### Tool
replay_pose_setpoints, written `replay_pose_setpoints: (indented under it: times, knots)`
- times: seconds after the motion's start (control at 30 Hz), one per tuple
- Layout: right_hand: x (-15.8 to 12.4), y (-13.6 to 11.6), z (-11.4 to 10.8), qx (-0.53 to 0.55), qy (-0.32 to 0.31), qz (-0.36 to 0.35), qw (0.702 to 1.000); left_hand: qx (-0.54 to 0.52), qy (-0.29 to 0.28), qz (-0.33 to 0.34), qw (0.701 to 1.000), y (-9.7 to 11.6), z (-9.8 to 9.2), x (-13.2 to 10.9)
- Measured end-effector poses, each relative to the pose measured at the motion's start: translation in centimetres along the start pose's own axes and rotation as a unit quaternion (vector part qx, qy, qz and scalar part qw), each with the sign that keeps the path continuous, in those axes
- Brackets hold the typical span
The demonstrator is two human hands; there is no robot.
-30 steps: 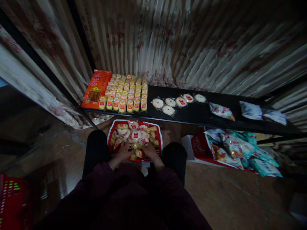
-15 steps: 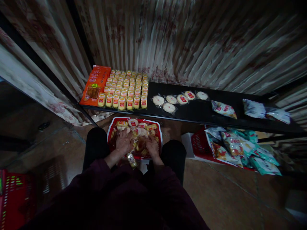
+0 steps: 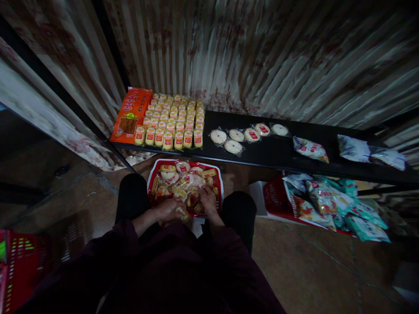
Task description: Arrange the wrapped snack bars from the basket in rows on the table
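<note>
One small yellow cake in clear wrapping (image 3: 182, 213) is in the left hand (image 3: 170, 209), whose grip is closed around it at the near edge of a red plastic basket with white rim (image 3: 221, 185). The right hand (image 3: 208, 200) is at the right part of this basket, touching the wrapped pieces; whether its grip holds something, I cannot tell. The basket is between two dark-clothed knees (image 3: 131, 198). Beyond it, on a long black shelf (image 3: 271, 150), rows of yellow wrapped cakes (image 3: 168, 140) stand beside a flat orange packet (image 3: 131, 111), with flat round white pastries (image 3: 233, 146) further right
</note>
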State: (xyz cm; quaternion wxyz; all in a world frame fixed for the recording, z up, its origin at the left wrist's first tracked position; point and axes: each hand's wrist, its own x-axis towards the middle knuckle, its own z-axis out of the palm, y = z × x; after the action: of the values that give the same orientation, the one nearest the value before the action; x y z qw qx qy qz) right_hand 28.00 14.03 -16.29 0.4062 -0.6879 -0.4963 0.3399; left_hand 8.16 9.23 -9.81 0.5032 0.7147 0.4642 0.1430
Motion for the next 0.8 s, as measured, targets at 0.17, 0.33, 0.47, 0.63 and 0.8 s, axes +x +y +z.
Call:
replay_pose_setpoints:
  times: [0.17,0.33,0.47,0.63,0.8]
  knots:
    - [-0.7,-1.4,0.0,-0.022,-0.028,-0.023,0.999,-0.218,0.166,-0.137,0.952,-1.0,-0.7,2.3]
    - [-1.7,-2.4,0.2,0.011,-0.143,-0.022,0.989,-0.321,0.248,-0.159,0.900,-1.5,0.2,3.7]
    - [-1.9,-2.6,0.3,-0.036,-0.132,-0.068,0.988,-0.426,0.216,-0.125,0.870,-1.4,1.5,3.7]
    - [-1.7,-2.8,0.1,-0.057,-0.094,-0.133,0.985,-0.524,0.236,-0.147,0.805,-1.0,2.0,3.7]
    - [-1.9,-3.3,-0.4,-0.105,-0.117,-0.189,0.969,-0.551,0.233,-0.151,0.787,-0.2,1.6,3.4]
